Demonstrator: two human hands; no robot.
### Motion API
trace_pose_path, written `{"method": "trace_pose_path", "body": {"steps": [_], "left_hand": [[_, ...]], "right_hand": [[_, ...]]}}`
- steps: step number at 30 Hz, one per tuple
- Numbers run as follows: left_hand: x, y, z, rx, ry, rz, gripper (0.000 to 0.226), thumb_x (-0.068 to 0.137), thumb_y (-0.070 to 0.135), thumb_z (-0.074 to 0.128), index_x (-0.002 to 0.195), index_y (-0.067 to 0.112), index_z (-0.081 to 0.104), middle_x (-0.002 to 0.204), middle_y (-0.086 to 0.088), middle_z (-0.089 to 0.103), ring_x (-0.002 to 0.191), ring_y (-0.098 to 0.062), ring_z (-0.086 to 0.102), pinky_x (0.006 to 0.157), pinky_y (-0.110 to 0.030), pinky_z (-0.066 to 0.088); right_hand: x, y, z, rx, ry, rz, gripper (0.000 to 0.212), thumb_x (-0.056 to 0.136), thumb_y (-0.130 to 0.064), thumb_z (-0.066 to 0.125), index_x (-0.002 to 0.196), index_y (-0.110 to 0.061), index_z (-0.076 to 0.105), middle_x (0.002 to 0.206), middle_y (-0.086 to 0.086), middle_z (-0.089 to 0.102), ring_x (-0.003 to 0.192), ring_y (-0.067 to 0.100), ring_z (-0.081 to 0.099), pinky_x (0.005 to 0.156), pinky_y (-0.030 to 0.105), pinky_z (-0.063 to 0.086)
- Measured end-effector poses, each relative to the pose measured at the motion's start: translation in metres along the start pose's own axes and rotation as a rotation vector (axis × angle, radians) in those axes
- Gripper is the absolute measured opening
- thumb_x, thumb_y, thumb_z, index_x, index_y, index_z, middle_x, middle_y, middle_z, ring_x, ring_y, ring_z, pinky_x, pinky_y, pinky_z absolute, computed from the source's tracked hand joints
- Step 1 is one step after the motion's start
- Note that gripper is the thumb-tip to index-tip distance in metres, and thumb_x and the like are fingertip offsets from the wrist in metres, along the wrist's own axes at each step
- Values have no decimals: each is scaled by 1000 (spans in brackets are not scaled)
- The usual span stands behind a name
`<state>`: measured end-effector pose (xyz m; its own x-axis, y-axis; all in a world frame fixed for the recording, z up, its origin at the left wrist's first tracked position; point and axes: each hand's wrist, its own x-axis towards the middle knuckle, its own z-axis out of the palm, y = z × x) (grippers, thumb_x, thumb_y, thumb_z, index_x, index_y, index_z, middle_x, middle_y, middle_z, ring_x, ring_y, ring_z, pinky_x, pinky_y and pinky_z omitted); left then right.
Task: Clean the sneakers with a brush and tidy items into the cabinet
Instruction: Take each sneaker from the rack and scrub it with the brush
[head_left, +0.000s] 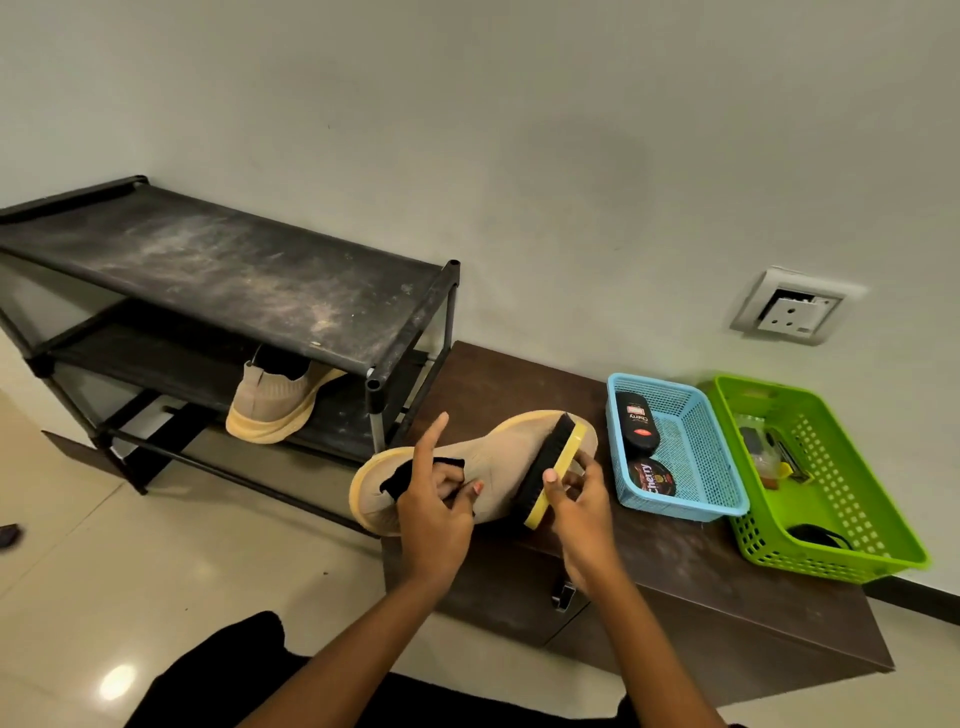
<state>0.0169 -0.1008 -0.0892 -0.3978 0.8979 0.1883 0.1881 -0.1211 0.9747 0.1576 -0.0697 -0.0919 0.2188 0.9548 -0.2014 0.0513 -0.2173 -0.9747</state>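
Head view: the sneaker (493, 467) sits over the left end of the cabinet (675, 561), with its long axis running from the heel at lower left to the toe at upper right. The left hand (431, 514) grips its collar, fingers curled into the opening (the index finger sticks up free). The right hand (582, 514), nearer the toe, pinches the brush (550, 467) by its yellow back with the bristles crosswise on the upper, so the next stroke likely runs along that axis.
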Motion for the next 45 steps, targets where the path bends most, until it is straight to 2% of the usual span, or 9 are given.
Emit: {"method": "trace_pose_path", "body": {"steps": [2,5,11,19,22,26,31,36,45], "left_hand": [[-6,-2,-1,2,12,-31,74,77,-5,70,133,29,38,76,0,62,77,-8,65,76,-13,52],[-16,-1,-4,16,74,-78,50,76,-5,72,103,17,36,77,6,60,79,-13,68,68,-10,52],[-39,-1,-3,37,155,-177,45,71,-5,76,78,21,40,75,-3,61,73,-8,66,62,-11,51],[-46,9,-2,-61,151,-407,43,69,5,81,102,12,55,76,0,67,74,-12,63,60,-8,44],[-52,12,0,-82,164,-484,53,71,7,80,114,8,50,79,0,67,77,-12,61,73,-22,44],[-55,15,1,-123,160,-508,66,73,1,76,125,11,37,91,-9,71,83,-14,61,71,-22,44],[-60,18,0,-23,116,-459,68,74,1,76,126,14,34,93,-7,66,63,1,58,47,-5,38],[-48,12,-6,39,14,-365,89,72,0,76,142,20,26,87,-5,66,73,-7,64,61,-11,45],[8,4,-23,281,-403,-123,89,78,-10,65,146,27,23,78,4,54,61,-6,58,65,-18,51]], "right_hand": [[0,-4,-8,-104,-34,-76,51,89,-17,61,136,-25,42,114,-7,59,106,9,57,98,45,47],[-5,-16,-19,-379,-111,-241,59,87,-23,64,140,-23,40,120,-6,54,108,8,53,98,35,47],[-22,-24,-13,-857,-154,-567,64,87,-30,64,143,-17,37,122,4,50,113,18,47,93,30,41],[-29,-22,-14,-917,-71,-499,65,87,-34,62,144,-19,34,123,5,49,114,22,46,92,40,46],[-32,-22,-14,-923,-64,-504,65,88,-33,62,144,-18,34,123,6,48,114,21,46,92,38,45],[-36,-21,-12,-955,-66,-508,65,89,-34,60,145,-18,32,123,7,48,113,20,46,90,36,46],[-34,-20,-9,-943,-34,-456,65,89,-35,60,144,-17,33,123,8,49,111,21,48,86,37,47],[-33,-18,-10,-939,-10,-427,62,88,-36,60,143,-18,36,120,7,50,110,21,50,87,39,48],[-36,-13,-22,-838,117,-397,55,88,-34,62,137,-17,46,120,7,54,109,20,52,87,36,47]]}}
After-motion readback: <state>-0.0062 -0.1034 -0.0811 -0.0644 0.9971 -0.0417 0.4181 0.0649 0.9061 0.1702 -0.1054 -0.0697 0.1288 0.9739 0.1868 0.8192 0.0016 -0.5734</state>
